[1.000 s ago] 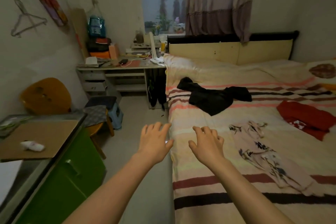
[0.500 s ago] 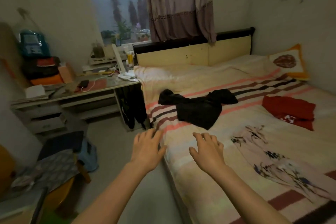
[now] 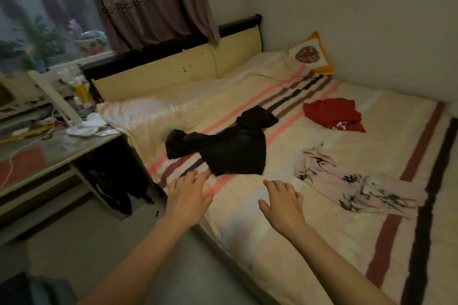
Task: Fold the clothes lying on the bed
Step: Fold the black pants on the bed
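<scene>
Both hands had advanced toward the black top since the earlier frame. Left hand (image 3: pixel 188 194), fingers spread and holding nothing, nearly reached the near hem of the black top (image 3: pixel 231 148); right hand (image 3: pixel 282 202), likewise spread, hovered over the bed (image 3: pixel 272 242). Floral piece (image 3: pixel 352 184) lay right, red top (image 3: pixel 333 115) far right. Nothing looked folded; all three remained.

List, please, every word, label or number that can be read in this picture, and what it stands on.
None can be read.
The red garment bears a white print, too blurred to read.
The cushion shows a dark red motif, no legible text.
Items on the desk are too blurred.
</scene>
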Motion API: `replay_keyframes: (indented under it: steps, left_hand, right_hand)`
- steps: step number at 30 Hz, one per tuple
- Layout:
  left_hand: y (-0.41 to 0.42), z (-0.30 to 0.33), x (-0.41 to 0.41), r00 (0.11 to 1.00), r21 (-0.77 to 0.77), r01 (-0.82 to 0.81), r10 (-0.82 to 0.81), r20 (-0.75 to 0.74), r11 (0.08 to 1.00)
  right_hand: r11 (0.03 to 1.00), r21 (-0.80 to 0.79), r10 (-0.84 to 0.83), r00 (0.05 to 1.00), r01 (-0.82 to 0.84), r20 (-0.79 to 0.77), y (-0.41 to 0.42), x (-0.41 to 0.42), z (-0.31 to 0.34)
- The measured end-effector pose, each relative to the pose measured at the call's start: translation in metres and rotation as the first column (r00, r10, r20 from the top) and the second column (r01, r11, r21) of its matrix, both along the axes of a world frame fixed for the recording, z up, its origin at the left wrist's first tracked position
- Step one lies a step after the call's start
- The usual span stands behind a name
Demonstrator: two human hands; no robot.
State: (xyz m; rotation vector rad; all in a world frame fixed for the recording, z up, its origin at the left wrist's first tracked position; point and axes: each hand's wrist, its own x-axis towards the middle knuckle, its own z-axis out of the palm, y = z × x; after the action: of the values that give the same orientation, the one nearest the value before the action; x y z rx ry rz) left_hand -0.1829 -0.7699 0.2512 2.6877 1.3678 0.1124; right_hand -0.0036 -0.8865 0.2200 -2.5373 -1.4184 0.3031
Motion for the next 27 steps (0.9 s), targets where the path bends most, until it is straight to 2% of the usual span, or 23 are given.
replay_keyframes:
  steps: [6, 15, 21, 27]
  left_hand:
    - [0.096, -0.028, 0.029, 0.987, -0.122, 0.162, -0.161, 0.017, 0.979]
    - [0.251, -0.069, 0.083, 0.956, -0.154, 0.286, -0.293, -0.022, 0.946]
    - [0.327, -0.098, 0.114, 0.936, -0.194, 0.339, -0.35, -0.027, 0.921]
    - [0.396, -0.151, 0.136, 0.875, -0.241, 0.436, -0.471, -0.11, 0.867]
  right_hand:
    - [0.994, -0.014, -0.112, 0.994, 0.111, -0.01, 0.083, 0.001, -0.017]
    - [0.974, -0.076, -0.215, 0.976, 0.213, -0.017, 0.227, 0.037, -0.047]
    - [0.941, -0.141, -0.314, 0.949, 0.308, -0.016, 0.289, 0.057, -0.063]
    - [0.882, -0.262, -0.408, 0.913, 0.393, -0.005, 0.323, 0.069, -0.098]
